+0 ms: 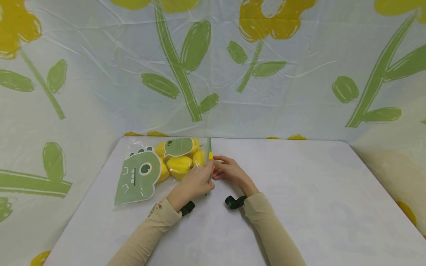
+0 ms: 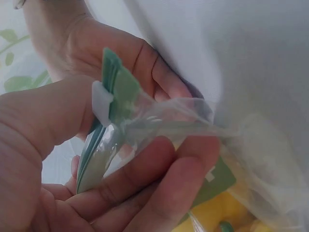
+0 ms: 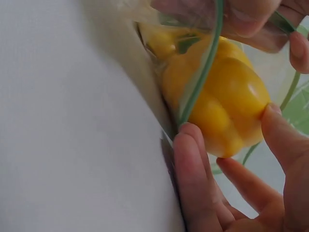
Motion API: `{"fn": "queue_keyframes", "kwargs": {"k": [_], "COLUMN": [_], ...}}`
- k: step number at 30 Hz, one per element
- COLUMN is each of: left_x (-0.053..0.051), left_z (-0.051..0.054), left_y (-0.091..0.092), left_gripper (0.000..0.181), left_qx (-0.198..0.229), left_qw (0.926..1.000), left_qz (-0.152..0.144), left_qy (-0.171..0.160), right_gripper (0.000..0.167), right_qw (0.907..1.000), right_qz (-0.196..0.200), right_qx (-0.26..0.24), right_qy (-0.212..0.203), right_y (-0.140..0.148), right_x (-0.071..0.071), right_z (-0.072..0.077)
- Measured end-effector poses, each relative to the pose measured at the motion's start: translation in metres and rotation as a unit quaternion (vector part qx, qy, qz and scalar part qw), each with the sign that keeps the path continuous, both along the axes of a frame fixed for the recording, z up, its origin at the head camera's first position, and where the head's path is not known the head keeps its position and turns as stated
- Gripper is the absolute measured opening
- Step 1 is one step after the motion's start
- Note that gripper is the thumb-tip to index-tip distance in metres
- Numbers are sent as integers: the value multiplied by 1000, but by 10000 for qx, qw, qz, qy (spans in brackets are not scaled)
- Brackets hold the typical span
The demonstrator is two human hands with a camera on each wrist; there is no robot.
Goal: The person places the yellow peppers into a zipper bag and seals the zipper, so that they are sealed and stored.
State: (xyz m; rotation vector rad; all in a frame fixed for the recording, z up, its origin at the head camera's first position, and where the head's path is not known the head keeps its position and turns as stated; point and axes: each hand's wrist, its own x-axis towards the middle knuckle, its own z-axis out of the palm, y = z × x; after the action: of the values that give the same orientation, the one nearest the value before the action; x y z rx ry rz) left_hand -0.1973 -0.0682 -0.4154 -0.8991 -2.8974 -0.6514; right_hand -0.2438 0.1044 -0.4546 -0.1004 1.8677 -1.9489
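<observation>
A clear zip bag (image 1: 138, 184) with a green dinosaur print lies on the left half of the table, holding several yellow bell peppers (image 1: 179, 166). Its green-edged mouth faces right. My left hand (image 1: 196, 181) grips the bag by that mouth; in the left wrist view, a white slider (image 2: 101, 104) sits on the green zip strip (image 2: 123, 89) beside the thumb. At the opening, my right hand (image 1: 234, 173) holds one yellow bell pepper (image 3: 231, 96) between thumb and fingers. That pepper is partly inside the bag, behind the green rim.
The white table (image 1: 299, 199) stretches out to the right of the hands. A flower-printed curtain (image 1: 289, 85) hangs behind and at both sides. A black wrist camera (image 1: 234, 202) is strapped to each forearm, close above the tabletop.
</observation>
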Motion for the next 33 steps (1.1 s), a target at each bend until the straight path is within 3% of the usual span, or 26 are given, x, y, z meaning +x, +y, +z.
{"fn": "queue_keyframes", "kwargs": {"k": [6, 11, 22, 33], "left_x": [0, 0, -1, 1], "left_z": [-1, -1, -1, 7], "left_y": [-1, -1, -1, -4], "left_gripper": [41, 38, 33, 32], "left_qx": [45, 43, 61, -10], "left_qw": [10000, 10000, 9998, 9995], "left_qz": [-63, -53, -153, 52], "left_qy": [5, -22, -57, -327], "right_gripper": [51, 48, 38, 38], "right_qw": [9992, 9991, 9933, 9962], "right_qz": [46, 193, -249, -192], "right_qx": [249, 241, 938, 543], "right_qy": [323, 302, 628, 659], "right_y": [-3, -2, -15, -9], "right_x": [2, 1, 6, 2], "right_z": [-1, 0, 2, -4]}}
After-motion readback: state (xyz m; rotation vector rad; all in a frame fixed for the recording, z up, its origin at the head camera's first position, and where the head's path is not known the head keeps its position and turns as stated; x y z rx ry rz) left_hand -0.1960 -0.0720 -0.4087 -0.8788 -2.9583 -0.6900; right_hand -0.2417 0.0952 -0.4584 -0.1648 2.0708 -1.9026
